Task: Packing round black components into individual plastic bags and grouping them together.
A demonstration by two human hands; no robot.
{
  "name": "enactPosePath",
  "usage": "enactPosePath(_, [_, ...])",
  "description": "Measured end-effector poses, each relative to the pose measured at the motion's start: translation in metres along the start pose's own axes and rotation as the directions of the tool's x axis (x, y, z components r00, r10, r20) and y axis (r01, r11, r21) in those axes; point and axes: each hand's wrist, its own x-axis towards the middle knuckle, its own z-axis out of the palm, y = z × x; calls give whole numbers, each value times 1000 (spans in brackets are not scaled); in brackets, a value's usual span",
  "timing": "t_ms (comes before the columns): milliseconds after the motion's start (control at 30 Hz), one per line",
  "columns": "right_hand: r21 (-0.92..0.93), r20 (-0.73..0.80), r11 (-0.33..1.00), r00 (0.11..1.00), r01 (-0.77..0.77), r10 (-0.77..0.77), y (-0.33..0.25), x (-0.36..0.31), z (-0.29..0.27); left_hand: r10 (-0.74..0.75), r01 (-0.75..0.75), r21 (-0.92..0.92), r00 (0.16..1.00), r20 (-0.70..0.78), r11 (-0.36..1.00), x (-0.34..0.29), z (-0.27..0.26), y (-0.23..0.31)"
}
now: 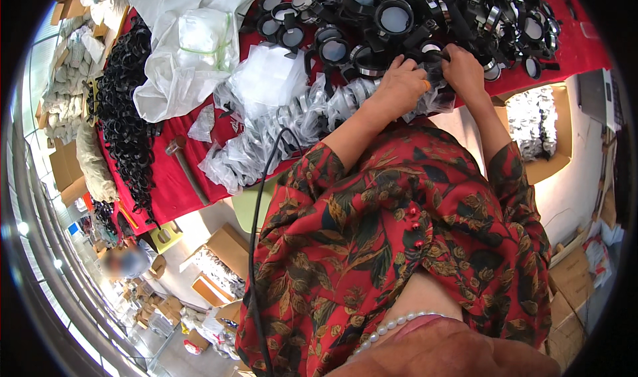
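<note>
Both hands are close together at the table's near edge, in front of a heap of watches (393,19) with round faces and black straps. My left hand (404,88) has a ring, and its curled fingers are on a clear plastic bag (438,100). Just to its right, my right hand (464,71) pinches with thumb and fingers at a dark watch (433,59) at the bag's top. The hands partly hide the watch, so I cannot tell how much of it is inside. A row of bagged watches (292,114) lies left of my left hand.
A stack of clear bags (269,78) and a white sack (176,78) lie on the red tablecloth (183,134). Beyond them are a hammer (186,171) and a pile of black straps (129,111). A cable (256,244) hangs at my left; a filled carton (561,131) stands at right.
</note>
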Motion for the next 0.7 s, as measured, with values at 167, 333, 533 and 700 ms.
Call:
enactPosePath(167, [-208,-161,968,971,141,-176,3,-3,-1,64,-76,74,986,155,994,10,4,-1])
enactPosePath(333, [-189,-308,979,942,74,-131,5,-5,-32,82,-100,68,970,229,993,17,-5,-5])
enactPosePath(533, [257,-389,964,920,66,41,16,-13,-40,39,-37,-13,886,462,999,35,-9,-15])
enactPosePath(700, [913,257,232,916,-335,307,3,-36,-37,14,-7,-18,927,374,1000,19,-7,-17])
